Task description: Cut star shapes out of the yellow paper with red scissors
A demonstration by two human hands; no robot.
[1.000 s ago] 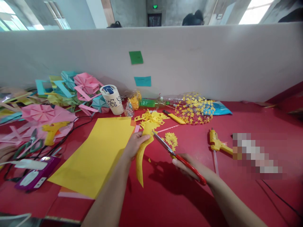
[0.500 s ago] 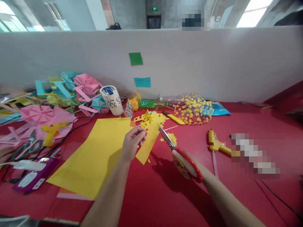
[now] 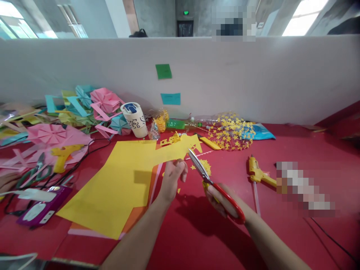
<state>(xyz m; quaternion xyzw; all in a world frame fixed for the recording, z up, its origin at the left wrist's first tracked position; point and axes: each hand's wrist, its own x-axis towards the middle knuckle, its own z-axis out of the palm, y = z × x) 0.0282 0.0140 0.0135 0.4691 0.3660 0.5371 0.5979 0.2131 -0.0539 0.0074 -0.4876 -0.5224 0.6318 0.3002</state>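
My left hand (image 3: 172, 178) is closed with curled fingers, just below a yellow paper strip (image 3: 171, 152); whatever its fingertips hold is hidden. The strip lies across the top right of a large yellow sheet (image 3: 123, 176), its far end cut jagged. In my right hand (image 3: 221, 198) are red-handled scissors (image 3: 201, 165), blades nearly closed and pointing up and left toward the strip. Small yellow stars (image 3: 204, 167) lie in a pile behind the blades. Yellow scraps (image 3: 174, 138) sit beyond the strip.
At the back stand a white cup (image 3: 136, 122), a green bottle (image 3: 180, 123) and a star-covered clear bag (image 3: 232, 131), with a yellow cutter (image 3: 210, 143). A glue gun (image 3: 257, 172) lies right. Left are paper crafts (image 3: 53, 134), another glue gun (image 3: 63, 157), a purple power strip (image 3: 43, 206) and a person's hand (image 3: 8, 182).
The yellow strip has swung from a steep slant to nearly sideways, over the large sheet. My left hand has moved right and toward me; orange paper shows under the large sheet's right edge.
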